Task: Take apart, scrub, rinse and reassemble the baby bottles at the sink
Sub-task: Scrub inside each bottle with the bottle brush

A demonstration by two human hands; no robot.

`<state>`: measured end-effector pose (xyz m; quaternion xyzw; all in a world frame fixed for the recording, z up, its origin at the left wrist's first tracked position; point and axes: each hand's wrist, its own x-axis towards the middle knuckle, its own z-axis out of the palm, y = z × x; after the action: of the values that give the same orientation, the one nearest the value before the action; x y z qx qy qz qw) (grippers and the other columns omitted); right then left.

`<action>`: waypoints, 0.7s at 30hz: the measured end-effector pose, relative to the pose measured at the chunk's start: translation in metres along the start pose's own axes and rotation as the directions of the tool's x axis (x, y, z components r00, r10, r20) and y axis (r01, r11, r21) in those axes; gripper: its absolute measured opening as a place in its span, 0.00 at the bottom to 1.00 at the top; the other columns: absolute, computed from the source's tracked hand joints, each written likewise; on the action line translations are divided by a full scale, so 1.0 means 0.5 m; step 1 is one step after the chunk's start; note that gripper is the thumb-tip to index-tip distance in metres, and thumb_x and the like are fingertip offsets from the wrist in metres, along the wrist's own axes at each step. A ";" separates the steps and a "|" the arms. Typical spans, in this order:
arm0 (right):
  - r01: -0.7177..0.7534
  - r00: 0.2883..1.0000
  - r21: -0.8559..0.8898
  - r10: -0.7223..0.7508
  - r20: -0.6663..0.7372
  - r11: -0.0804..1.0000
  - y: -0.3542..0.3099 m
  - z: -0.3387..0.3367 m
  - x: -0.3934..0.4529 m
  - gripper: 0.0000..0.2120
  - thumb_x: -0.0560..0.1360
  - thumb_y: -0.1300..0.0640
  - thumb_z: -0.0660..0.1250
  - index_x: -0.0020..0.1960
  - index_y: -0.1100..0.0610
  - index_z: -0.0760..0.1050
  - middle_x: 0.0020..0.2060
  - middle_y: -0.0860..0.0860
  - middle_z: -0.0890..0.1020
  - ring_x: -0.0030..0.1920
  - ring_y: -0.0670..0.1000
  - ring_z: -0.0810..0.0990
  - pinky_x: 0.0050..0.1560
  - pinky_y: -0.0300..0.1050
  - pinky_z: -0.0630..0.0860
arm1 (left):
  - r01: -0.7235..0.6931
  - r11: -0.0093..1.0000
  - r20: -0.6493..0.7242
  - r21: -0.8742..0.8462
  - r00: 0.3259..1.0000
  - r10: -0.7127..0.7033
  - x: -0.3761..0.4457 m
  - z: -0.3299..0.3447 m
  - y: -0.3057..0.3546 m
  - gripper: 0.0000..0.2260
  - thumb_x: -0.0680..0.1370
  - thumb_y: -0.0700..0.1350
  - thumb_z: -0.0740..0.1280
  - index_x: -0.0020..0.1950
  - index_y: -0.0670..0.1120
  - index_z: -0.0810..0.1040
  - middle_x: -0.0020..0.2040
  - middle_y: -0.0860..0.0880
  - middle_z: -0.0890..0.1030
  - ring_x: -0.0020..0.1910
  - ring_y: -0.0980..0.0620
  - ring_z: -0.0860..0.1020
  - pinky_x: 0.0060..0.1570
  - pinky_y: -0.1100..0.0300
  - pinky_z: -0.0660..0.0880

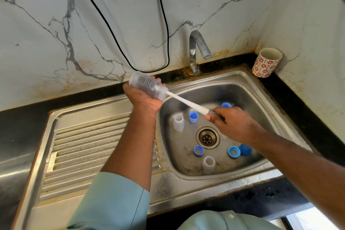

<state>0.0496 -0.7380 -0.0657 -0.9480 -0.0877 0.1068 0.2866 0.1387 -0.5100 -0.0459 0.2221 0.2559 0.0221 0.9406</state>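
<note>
Soft, even daylight is filling the scene, with brighter light showing at the lower right corner. Broad glare is spreading across the marble wall point(112, 24), and the steel sink point(242, 80) is throwing back dull, smeared reflections. Shadows are staying faint, darkest along the black counter point(298, 99). Wide-angle distortion is bowing the counter lines toward the edges. Motion blur is softening the brush handle point(186, 102) and the right hand point(231, 123); the centre is otherwise sharp.

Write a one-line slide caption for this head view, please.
Left hand holds a clear bottle while right hand works the brush inside, above the sink.
</note>
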 end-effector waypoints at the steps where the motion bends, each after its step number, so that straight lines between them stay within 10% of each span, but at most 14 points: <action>1: -0.002 0.999 0.010 0.002 0.032 1.000 -0.006 -0.001 -0.002 0.17 0.80 0.43 0.59 0.39 0.52 0.72 0.29 0.47 0.73 0.26 0.42 0.69 0.26 0.34 0.68 | -0.002 1.000 -0.018 0.013 1.000 0.002 0.003 -0.001 0.003 0.19 0.79 0.58 0.53 0.39 0.45 0.71 0.31 0.46 0.73 0.31 0.48 0.73 0.37 0.59 0.72; 21: -0.021 0.984 0.108 0.001 0.179 0.994 -0.017 0.011 -0.025 0.19 0.81 0.44 0.56 0.40 0.57 0.72 0.28 0.46 0.71 0.26 0.42 0.68 0.29 0.35 0.67 | -0.007 0.991 -0.052 0.134 0.999 0.014 0.029 0.001 0.029 0.14 0.80 0.54 0.53 0.41 0.47 0.68 0.34 0.46 0.71 0.33 0.48 0.72 0.37 0.56 0.72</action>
<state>0.0355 -0.7311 -0.0634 -0.9179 -0.1019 0.1977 0.3286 0.1525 -0.4950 -0.0464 0.2853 0.2803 0.0158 0.9164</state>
